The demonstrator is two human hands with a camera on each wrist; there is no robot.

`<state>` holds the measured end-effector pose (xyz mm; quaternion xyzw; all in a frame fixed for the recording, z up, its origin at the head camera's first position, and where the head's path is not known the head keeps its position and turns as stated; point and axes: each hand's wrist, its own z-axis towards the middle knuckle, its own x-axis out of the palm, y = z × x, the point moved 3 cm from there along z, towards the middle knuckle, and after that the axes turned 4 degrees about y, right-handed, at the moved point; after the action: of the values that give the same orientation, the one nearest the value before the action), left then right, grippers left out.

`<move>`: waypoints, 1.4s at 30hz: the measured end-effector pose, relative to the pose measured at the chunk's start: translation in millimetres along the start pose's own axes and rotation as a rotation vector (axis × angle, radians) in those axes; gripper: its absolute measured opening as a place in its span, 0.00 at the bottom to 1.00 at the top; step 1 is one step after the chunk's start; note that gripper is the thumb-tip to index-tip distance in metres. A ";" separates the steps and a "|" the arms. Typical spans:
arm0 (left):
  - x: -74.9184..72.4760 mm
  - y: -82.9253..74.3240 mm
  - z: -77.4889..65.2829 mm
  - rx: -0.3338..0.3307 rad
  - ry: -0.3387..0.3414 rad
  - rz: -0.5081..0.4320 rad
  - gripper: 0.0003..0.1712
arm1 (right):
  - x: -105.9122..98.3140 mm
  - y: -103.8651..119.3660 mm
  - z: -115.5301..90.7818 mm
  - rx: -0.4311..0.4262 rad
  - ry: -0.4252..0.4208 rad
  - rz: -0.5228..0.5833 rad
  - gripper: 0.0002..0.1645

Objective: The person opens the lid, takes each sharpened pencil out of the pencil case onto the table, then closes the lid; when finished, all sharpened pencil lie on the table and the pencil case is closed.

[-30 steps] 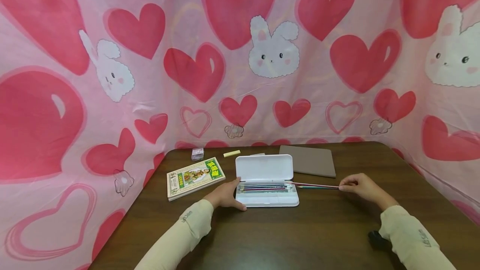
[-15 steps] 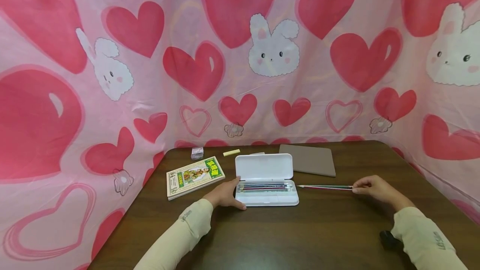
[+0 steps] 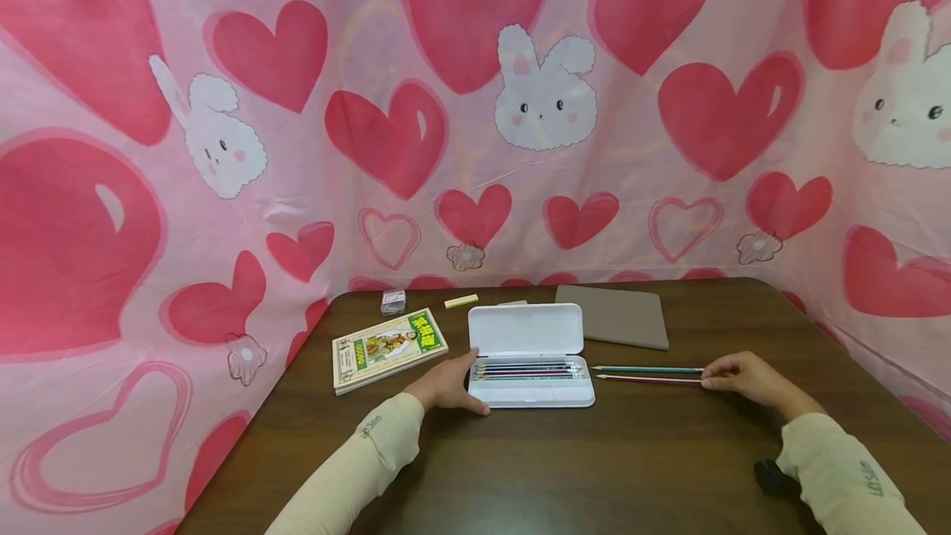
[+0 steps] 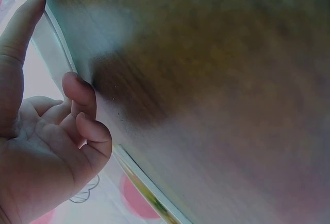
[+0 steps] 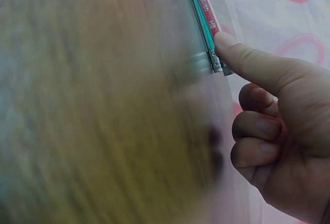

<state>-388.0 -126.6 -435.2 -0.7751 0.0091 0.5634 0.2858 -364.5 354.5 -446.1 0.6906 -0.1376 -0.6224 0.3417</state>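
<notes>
A white pencil case (image 3: 526, 330) lies with its lid raised in the head view, several pencils (image 3: 523, 371) side by side inside. My left hand (image 3: 448, 384) spans its left end, thumb at the front corner and fingers at the back. To the right of the case, a red pencil (image 3: 650, 379) and a green pencil (image 3: 646, 369) lie roughly parallel on the table, points toward the case. My right hand (image 3: 750, 378) pinches the red pencil near its eraser end. In the right wrist view the thumb (image 5: 227, 41) presses on the red pencil (image 5: 205, 5), against the green one.
Left of the case is a book (image 3: 390, 349) with a green and yellow cover. Behind stand a small clear box (image 3: 393, 302) and a yellow strip (image 3: 461, 301). A grey-brown flat notebook (image 3: 624, 317) lies behind the case, on the dark wooden table (image 3: 550, 469).
My right hand has drawn the red pencil rightward, off the case, and then set it in front of the green one, slightly apart. The left hand stays at the case.
</notes>
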 end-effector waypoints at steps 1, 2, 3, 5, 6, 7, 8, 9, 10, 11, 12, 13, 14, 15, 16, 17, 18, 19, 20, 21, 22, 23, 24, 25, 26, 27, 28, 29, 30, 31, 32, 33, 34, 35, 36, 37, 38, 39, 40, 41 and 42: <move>-0.1 0.0 0.1 0.002 -0.001 0.001 0.63 | -0.1 0.0 0.1 -0.001 0.001 0.005 0.15; -0.2 -0.1 0.3 0.002 -0.002 0.002 0.63 | -0.1 -0.2 0.2 -0.001 0.002 0.016 0.15; -0.2 -0.1 0.5 0.002 -0.002 0.002 0.63 | 0.4 -0.5 0.1 -0.012 0.010 0.017 0.15; -0.3 0.0 0.9 0.002 -0.003 0.008 0.63 | 1.2 -1.4 0.2 -0.024 0.021 0.027 0.15; -0.2 0.1 1.2 0.003 -0.003 0.012 0.63 | 1.6 -2.0 0.3 -0.019 0.023 0.037 0.15; -0.3 0.1 1.4 0.002 -0.004 0.010 0.63 | 2.1 -2.5 0.4 -0.024 0.028 0.041 0.15; -0.3 0.0 1.5 0.001 -0.004 0.011 0.63 | 2.8 -3.2 0.6 -0.029 0.031 0.044 0.15; -0.4 0.0 1.7 0.000 -0.004 0.010 0.63 | 3.3 -3.7 0.8 -0.033 0.031 0.045 0.15; -0.5 0.0 1.7 -0.001 -0.004 0.009 0.63 | 3.7 -4.1 1.1 -0.033 0.031 0.052 0.15; -0.6 -0.2 1.7 -0.001 -0.005 0.008 0.63 | 4.2 -4.6 1.4 -0.035 0.029 0.057 0.15; -0.8 -0.4 1.7 -0.001 -0.005 0.007 0.63 | 4.7 -5.0 1.5 -0.037 0.027 0.056 0.15; -1.0 -0.6 1.5 -0.001 -0.004 0.008 0.63 | 4.9 -5.3 1.6 -0.036 0.025 0.058 0.15; -1.1 -0.8 1.5 -0.001 -0.003 0.011 0.63 | 5.1 -5.4 1.6 -0.032 0.020 0.057 0.16; -1.2 -0.9 1.4 -0.001 -0.003 0.012 0.63 | 5.0 -5.2 1.7 -0.024 0.015 0.053 0.16; -1.3 -1.1 1.3 0.000 -0.002 0.012 0.63 | 5.0 -4.6 1.6 -0.023 0.013 0.047 0.16; -1.3 -1.3 1.4 0.000 -0.002 0.013 0.63 | 4.8 -3.9 1.8 -0.015 0.010 0.043 0.16; -1.4 -1.4 1.3 -0.001 -0.001 0.014 0.63 | 4.5 -2.4 1.9 -0.010 0.010 0.035 0.16; -1.5 -1.5 1.2 0.000 -0.001 0.016 0.63 | 4.3 -0.6 2.1 -0.003 0.007 0.028 0.16; -1.4 -1.5 1.3 0.000 -0.001 0.015 0.63 | 4.1 1.5 2.5 0.001 0.006 0.019 0.17; -1.5 -1.6 1.3 -0.001 -0.001 0.013 0.63 | 4.0 4.2 3.0 0.005 0.005 0.013 0.17; -1.5 -1.5 1.3 -0.001 -0.001 0.011 0.63 | 4.3 7.0 3.7 0.005 0.008 0.008 0.17; -1.4 -1.3 1.4 -0.001 -0.002 0.013 0.63 | 4.6 9.7 4.7 0.012 0.007 0.007 0.18; -1.4 -1.1 1.3 0.000 -0.002 0.014 0.63 | 5.3 12.4 6.0 0.010 0.005 0.002 0.18; -1.3 -0.9 1.3 0.001 -0.002 0.012 0.63 | 6.3 14.9 7.6 0.010 0.002 0.002 0.18; -1.2 -0.6 1.4 0.001 -0.002 0.009 0.63 | 7.4 17.1 9.4 0.003 -0.001 0.002 0.18; -1.1 -0.4 1.5 0.002 -0.003 0.007 0.63 | 8.8 19.5 11.3 -0.006 -0.001 0.010 0.18; -0.9 -0.1 1.6 0.003 -0.003 0.006 0.63 | 10.4 21.5 13.4 -0.016 0.000 0.019 0.18; -0.7 0.1 1.7 0.003 -0.003 0.006 0.63 | 11.8 23.2 15.6 -0.028 -0.001 0.031 0.17; -0.5 0.2 1.8 0.003 -0.003 0.004 0.63 | 13.3 24.9 17.8 -0.041 0.000 0.043 0.17; -0.3 0.4 2.0 0.002 -0.002 0.001 0.63 | 14.6 27.0 19.9 -0.054 0.003 0.057 0.17; -0.1 0.6 2.1 0.001 -0.002 0.000 0.63 | 16.0 28.9 22.0 -0.071 0.004 0.061 0.17; 0.1 0.8 2.3 0.001 -0.002 0.000 0.63 | 17.5 30.9 23.9 -0.085 0.006 0.063 0.16; 0.3 1.0 2.5 -0.001 -0.001 -0.001 0.63 | 18.7 32.6 26.0 -0.093 0.002 0.060 0.16; 0.4 1.2 2.6 -0.002 -0.001 -0.002 0.63 | 19.9 34.2 28.0 -0.098 -0.004 0.056 0.16; 0.5 1.3 2.6 -0.002 -0.001 -0.002 0.63 | 21.3 36.0 30.0 -0.107 -0.006 0.051 0.15; 0.6 1.5 2.6 -0.003 -0.001 -0.004 0.63 | 22.7 37.9 31.9 -0.114 -0.009 0.044 0.15; 0.7 1.6 2.6 -0.003 -0.001 -0.004 0.63 | 24.2 39.4 33.8 -0.116 -0.011 0.042 0.15; 0.9 1.8 2.6 -0.003 -0.001 -0.003 0.63 | 25.8 40.8 35.7 -0.112 -0.012 0.046 0.15; 1.1 1.9 2.4 -0.002 -0.001 -0.004 0.63 | 27.2 42.0 37.6 -0.109 -0.013 0.054 0.15; 1.3 2.0 2.2 -0.001 0.000 -0.004 0.63 | 28.8 43.4 39.5 -0.110 -0.009 0.063 0.16; 1.5 2.1 2.0 -0.001 -0.001 -0.007 0.63 | 30.5 44.9 41.5 -0.112 -0.002 0.069 0.16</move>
<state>-389.9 -126.9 -437.8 -0.7751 0.0062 0.5627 0.2873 -387.8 290.5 -440.2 0.6647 -0.1265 -0.6175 0.4012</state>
